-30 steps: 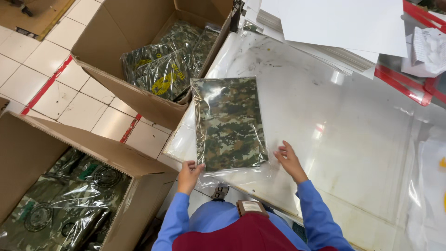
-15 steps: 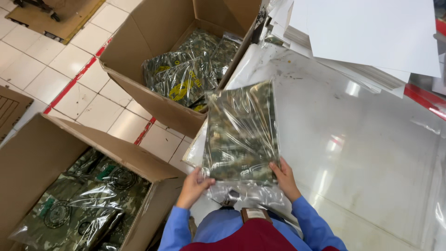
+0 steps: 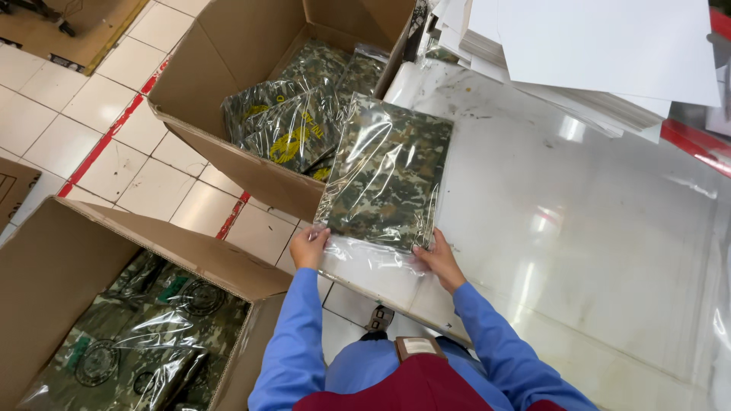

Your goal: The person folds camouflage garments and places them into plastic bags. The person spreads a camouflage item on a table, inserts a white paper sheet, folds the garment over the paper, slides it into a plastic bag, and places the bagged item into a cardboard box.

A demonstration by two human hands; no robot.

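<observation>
A folded camouflage garment in a clear plastic bag (image 3: 387,173) is lifted off the white table (image 3: 579,251), tilted toward the far cardboard box. My left hand (image 3: 308,246) pinches the bag's near left corner. My right hand (image 3: 439,259) grips its near right edge. The loose open end of the bag hangs between my hands.
A far open cardboard box (image 3: 228,114) holds several bagged camouflage garments with yellow print. A near open cardboard box (image 3: 91,289) at lower left holds more bagged garments. A stack of white sheets (image 3: 594,53) lies at the table's far edge. Tiled floor with a red line is at left.
The bagged garment lay flat on the table a second ago. Both hands have since lifted it by its near end and shifted it left toward the far box.
</observation>
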